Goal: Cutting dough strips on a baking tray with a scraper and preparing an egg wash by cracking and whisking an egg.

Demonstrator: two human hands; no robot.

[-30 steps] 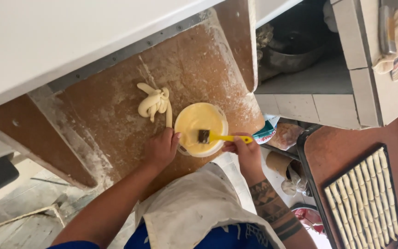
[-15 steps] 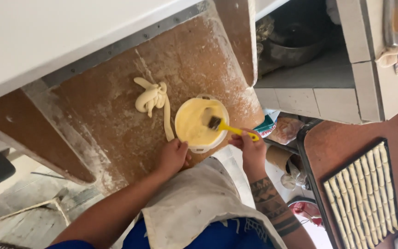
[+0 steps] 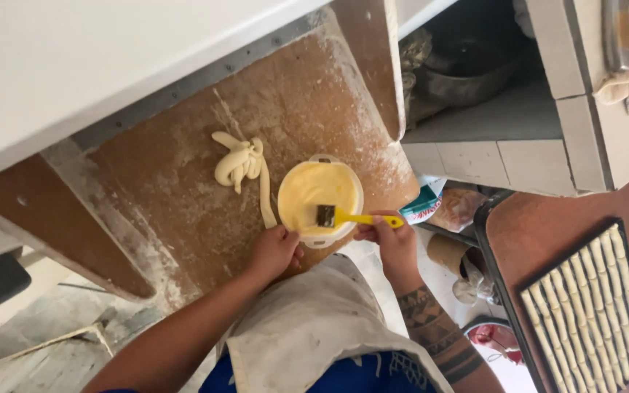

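Both hands flank the tub [image 3: 307, 188], right [image 3: 391, 244] gripping a brush [image 3: 351, 217].

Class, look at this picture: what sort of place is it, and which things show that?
Probably a small bakery workroom: a floured brown wooden worktable with pale rope-shaped dough, and a dark baking tray lined with dough sticks.

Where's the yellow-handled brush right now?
In the head view, centre: the brush is held by the right hand, its bristles over the near edge of the white bowl of yellow liquid.
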